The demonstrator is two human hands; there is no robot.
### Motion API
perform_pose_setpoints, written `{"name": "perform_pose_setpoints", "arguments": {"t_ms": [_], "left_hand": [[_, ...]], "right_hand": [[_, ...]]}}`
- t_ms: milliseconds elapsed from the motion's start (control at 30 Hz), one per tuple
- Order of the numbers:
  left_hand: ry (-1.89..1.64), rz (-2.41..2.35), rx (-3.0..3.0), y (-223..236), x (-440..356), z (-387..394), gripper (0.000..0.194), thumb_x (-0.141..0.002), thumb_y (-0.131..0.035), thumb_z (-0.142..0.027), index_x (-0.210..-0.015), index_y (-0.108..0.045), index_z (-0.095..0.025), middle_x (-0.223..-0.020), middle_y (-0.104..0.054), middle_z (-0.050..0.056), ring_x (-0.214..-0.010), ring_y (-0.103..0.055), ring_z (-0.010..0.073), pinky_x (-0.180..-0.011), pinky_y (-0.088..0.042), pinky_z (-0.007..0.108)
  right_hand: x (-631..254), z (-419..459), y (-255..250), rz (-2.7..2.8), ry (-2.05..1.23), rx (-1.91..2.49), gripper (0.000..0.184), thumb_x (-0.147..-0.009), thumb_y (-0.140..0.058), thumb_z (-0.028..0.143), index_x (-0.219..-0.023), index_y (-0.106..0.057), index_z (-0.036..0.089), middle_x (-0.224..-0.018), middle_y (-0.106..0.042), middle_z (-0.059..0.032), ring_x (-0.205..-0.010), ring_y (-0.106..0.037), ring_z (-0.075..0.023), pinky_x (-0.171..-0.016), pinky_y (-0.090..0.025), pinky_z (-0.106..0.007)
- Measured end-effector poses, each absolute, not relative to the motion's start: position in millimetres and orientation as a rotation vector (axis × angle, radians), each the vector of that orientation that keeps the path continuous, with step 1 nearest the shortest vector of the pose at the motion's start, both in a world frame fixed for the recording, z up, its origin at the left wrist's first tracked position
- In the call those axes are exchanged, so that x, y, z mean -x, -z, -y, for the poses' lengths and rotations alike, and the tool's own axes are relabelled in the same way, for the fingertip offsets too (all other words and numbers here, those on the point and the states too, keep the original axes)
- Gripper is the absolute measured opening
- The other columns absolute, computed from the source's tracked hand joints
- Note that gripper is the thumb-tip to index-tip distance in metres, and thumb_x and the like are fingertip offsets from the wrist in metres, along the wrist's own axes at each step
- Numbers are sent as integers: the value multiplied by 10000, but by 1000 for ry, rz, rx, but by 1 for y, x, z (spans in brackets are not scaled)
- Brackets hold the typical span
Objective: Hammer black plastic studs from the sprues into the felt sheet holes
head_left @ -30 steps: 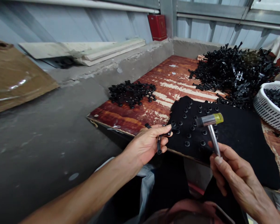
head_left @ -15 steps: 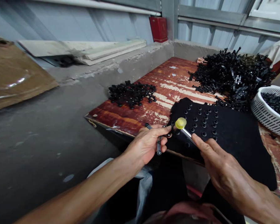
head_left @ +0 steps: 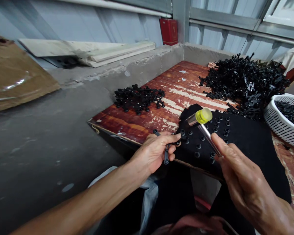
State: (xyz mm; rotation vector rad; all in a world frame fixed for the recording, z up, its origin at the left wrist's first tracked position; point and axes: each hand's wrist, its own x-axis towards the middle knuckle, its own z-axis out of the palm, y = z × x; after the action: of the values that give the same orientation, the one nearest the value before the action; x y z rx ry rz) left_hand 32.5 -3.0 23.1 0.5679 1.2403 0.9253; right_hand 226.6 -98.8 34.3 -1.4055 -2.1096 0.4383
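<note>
My left hand [head_left: 159,148] is closed around a few black plastic link-like parts [head_left: 166,156] with round ends, at the near edge of the table. One part's end sticks out past my thumb, over the black cloth [head_left: 252,156]. In my right hand [head_left: 237,166] is a small mallet [head_left: 204,116] with a yellow face and a metal handle. Its head is raised above the cloth, apart from the parts in my left hand. Several small round black pieces [head_left: 198,146] stand in rows on the cloth.
A small pile of black parts [head_left: 138,98] lies on the red-brown table [head_left: 127,122], left of centre. At the back right is a large heap of them [head_left: 245,81], beside a white slotted basket [head_left: 279,117]. A concrete wall [head_left: 71,114] borders the table's left side.
My right hand has lifted the mallet up and to the right, away from the part ends at my left thumb. My left hand stays nearly still with its grip unchanged.
</note>
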Motion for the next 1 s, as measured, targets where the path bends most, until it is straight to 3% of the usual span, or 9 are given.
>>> {"name": "perform_pose_setpoints", "arguments": {"t_ms": [133,267,333,433,567,700,833,900,1000], "left_hand": [[-906,-1236,-565,-23,-33,2,159,-688,-654,-48,-576,-562,-115,-528,-537,-19,-325,-361,39,-270,-313,177],[-894,-1232,-570,-23,-33,2,139,-693,-651,-48,-592,-577,-107,-531,-537,-20,-328,-363,36,-273,-317,174],[-891,-1228,-575,-22,-32,2,147,-681,-671,-61,-584,-572,-110,-534,-540,-21,-327,-362,34,-270,-315,174],[-886,-1232,-567,-21,-32,2,175,-664,-694,-75,-573,-554,-125,-537,-548,-19,-320,-364,37,-266,-313,177],[-891,-1247,-573,-20,-31,2,177,-658,-713,-84,-581,-561,-128,-535,-546,-24,-313,-372,44,-258,-320,186],[-903,-1235,-578,-19,-31,2,178,-670,-698,-69,-581,-557,-132,-528,-544,-28,-314,-379,48,-254,-324,188],[-901,-1225,-587,-20,-31,3,190,-683,-693,-73,-574,-549,-130,-522,-541,-29,-311,-372,44,-254,-328,186],[-900,-1218,-596,-20,-31,3,192,-692,-690,-81,-576,-546,-130,-526,-540,-30,-315,-375,42,-258,-333,185],[-891,-1216,-605,-20,-31,4,180,-679,-701,-81,-593,-551,-131,-532,-537,-35,-325,-384,43,-263,-333,183]], "right_hand": [[-224,95,-36,2283,-544,1567,659,-852,-357,48,-1507,-320,111,-1113,-632,-215,-660,-652,-214,-588,-587,-359],[-226,95,-36,2174,-498,1509,671,-867,-377,55,-1518,-304,202,-1142,-623,-176,-849,-675,-239,-690,-592,-360],[-228,97,-35,2142,-472,1485,666,-892,-358,61,-1530,-264,224,-1115,-624,-159,-782,-668,-208,-678,-588,-341],[-228,99,-35,2261,-508,1564,676,-854,-346,28,-1517,-302,156,-1065,-642,-172,-631,-635,-190,-609,-585,-348],[-228,98,-39,2260,-450,1533,728,-846,-387,42,-1540,-238,205,-1073,-638,-151,-732,-650,-208,-661,-587,-341],[-227,97,-38,2358,-428,1581,689,-827,-349,9,-1505,-329,131,-1004,-641,-166,-636,-630,-195,-582,-566,-328],[-225,99,-36,2270,-385,1504,666,-866,-336,34,-1523,-270,128,-972,-618,-151,-617,-605,-184,-581,-555,-330],[-225,99,-35,2311,-394,1531,637,-866,-310,27,-1500,-315,94,-933,-620,-153,-587,-592,-181,-553,-550,-327],[-226,98,-34,2294,-360,1516,639,-860,-314,17,-1493,-322,103,-1003,-625,-172,-666,-622,-203,-602,-562,-349]]}}
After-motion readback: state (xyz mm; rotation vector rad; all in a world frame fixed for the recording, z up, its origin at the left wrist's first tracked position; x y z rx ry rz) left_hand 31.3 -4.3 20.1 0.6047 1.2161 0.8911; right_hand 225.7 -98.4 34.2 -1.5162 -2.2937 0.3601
